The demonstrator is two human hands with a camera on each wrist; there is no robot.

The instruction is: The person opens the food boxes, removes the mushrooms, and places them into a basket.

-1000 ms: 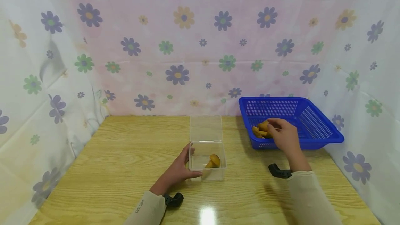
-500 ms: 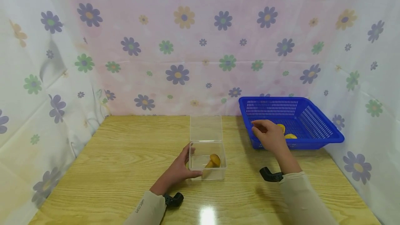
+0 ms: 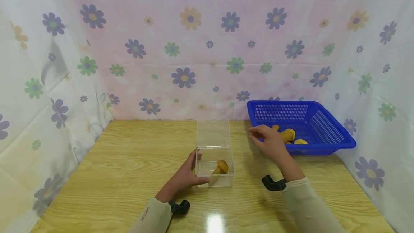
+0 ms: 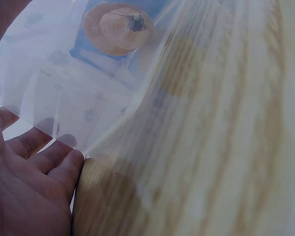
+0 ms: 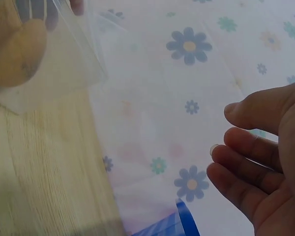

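Observation:
A clear plastic box (image 3: pixel 220 181) with its lid (image 3: pixel 212 133) raised stands on the table. Inside lies one brown mushroom (image 3: pixel 221 167), whose rounded underside shows through the plastic in the left wrist view. My left hand (image 3: pixel 184 175) grips the box at its left side, thumb along the front and fingers farther back. Just past the near left corner of the blue basket (image 3: pixel 323 150) is my right hand (image 3: pixel 268 143). Its fingers (image 5: pixel 243 182) are loosely bent, thumb apart from them, with nothing between. Behind that hand, several yellow-brown mushrooms (image 3: pixel 288 135) lie in the basket, partly covered by it.
The wooden table (image 3: pixel 129 154) extends to a flowered cloth (image 3: pixel 155 60) at the back and sides. The basket's perforated wall (image 3: pixel 281 110) rises close to the cloth at the back right. Each wrist carries a black camera mount (image 3: pixel 273 183).
My right hand has moved left from over the mushrooms to the basket's near left corner, uncovering some of them. The left hand and the box have stayed in place.

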